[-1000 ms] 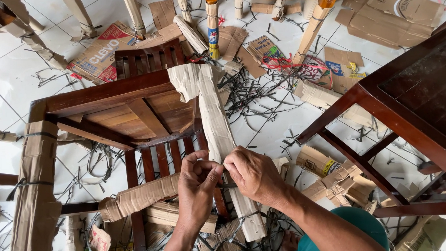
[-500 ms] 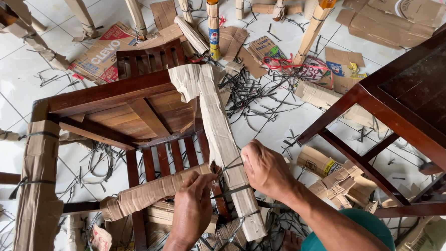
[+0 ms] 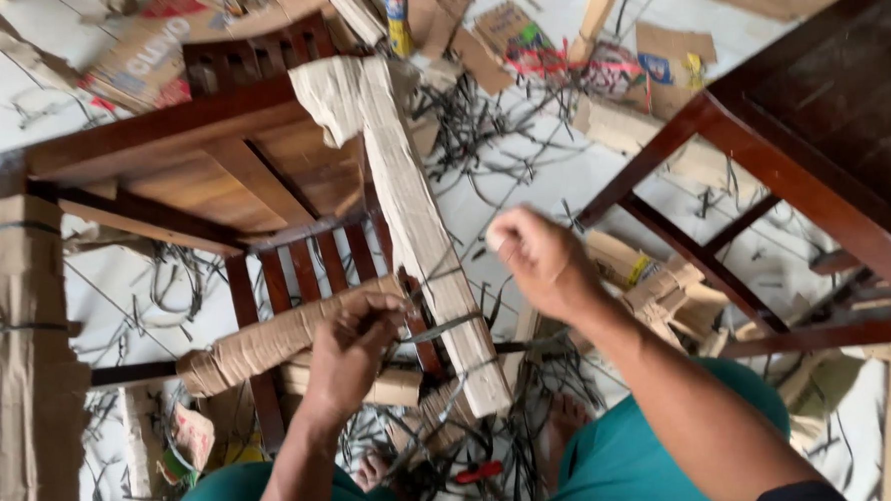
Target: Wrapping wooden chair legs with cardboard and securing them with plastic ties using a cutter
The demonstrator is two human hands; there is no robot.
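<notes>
A brown wooden chair (image 3: 170,133) lies tipped on the floor. One long leg (image 3: 417,219) is wrapped in cardboard and crossed by a black strap (image 3: 447,326). My left hand (image 3: 351,352) pinches that strap beside the wrapped leg, just above a second cardboard-wrapped rail (image 3: 261,338). My right hand (image 3: 535,259) is a closed fist lifted to the right of the leg, clear of it; I see nothing in it. My knees in teal cloth (image 3: 647,460) are at the bottom.
A dark wooden table frame (image 3: 832,107) fills the right side. Another cardboard-wrapped leg (image 3: 25,362) stands at the left. Black strap offcuts (image 3: 471,121) and cardboard pieces (image 3: 645,279) litter the white tiled floor. A small red-handled thing (image 3: 481,472) lies near my feet.
Both hands were together on the strap at the wrapped leg. My right hand has pulled away up and to the right; my left hand has stayed low at the leg.
</notes>
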